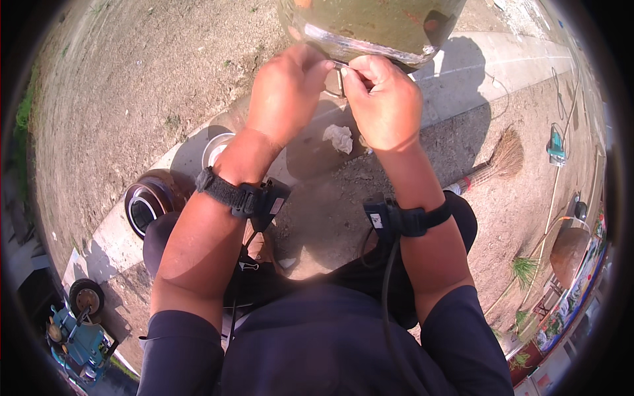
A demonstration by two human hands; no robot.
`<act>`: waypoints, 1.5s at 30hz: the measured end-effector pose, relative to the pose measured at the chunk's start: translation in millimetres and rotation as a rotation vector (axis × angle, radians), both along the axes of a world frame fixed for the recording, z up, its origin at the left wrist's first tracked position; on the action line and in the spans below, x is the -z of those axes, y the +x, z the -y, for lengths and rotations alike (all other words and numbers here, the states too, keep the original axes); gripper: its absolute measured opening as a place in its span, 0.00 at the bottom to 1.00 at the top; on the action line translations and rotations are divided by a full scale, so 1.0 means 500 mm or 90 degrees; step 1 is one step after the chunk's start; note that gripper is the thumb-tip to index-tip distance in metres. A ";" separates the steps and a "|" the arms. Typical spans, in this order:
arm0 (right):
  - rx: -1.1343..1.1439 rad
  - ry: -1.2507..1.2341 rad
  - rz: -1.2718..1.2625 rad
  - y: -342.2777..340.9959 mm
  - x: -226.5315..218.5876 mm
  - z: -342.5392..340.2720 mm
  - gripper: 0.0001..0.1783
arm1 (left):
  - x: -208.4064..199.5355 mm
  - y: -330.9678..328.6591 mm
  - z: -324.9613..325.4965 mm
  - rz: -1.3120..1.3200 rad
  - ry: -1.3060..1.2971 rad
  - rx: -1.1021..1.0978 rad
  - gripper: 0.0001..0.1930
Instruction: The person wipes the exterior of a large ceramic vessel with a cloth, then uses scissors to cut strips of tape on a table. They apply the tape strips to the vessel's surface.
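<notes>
My left hand (285, 92) and my right hand (388, 102) meet fingertip to fingertip at the top centre, both closed in a pinch. Between them runs a small, thin, light-coloured piece (339, 65); its kind is too small to make out. Just beyond the fingers stands a large, rounded, olive-green vessel-like object (376, 30) with a whitish band low on its side. Part of a thin metal frame (341, 86) shows below the pinched piece. My fingers partly cover the lower edge of the rounded object.
Crumpled white paper (339, 138) lies on the ground below my hands. A pale bowl (214, 148) and a dark round pot (144, 206) stand at the left. To the right are a straw broom (505, 158) and a teal tool (557, 146). A blue wheeled machine (79, 340) sits lower left.
</notes>
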State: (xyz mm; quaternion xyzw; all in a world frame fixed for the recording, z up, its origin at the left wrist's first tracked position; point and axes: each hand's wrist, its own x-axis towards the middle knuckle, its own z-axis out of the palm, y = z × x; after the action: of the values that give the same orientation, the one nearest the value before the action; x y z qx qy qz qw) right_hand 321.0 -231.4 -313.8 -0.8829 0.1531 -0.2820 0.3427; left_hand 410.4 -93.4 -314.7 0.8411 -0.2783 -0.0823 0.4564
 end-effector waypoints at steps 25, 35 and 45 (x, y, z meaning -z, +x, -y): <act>0.081 -0.137 0.025 0.020 0.010 -0.009 0.07 | -0.009 0.003 0.017 0.005 0.012 -0.072 0.11; 0.065 -0.181 0.056 0.023 0.015 -0.007 0.08 | -0.002 0.006 0.017 0.054 0.019 -0.071 0.11; 0.046 -0.150 0.008 0.012 0.004 -0.015 0.07 | 0.005 0.007 0.003 0.066 -0.002 -0.058 0.11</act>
State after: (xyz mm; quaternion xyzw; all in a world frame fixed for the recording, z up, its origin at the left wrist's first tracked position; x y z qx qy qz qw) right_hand 326.8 -224.2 -315.7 -0.9092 0.1485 -0.3157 0.2270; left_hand 414.0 -95.1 -317.3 0.8554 -0.2630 -0.0173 0.4459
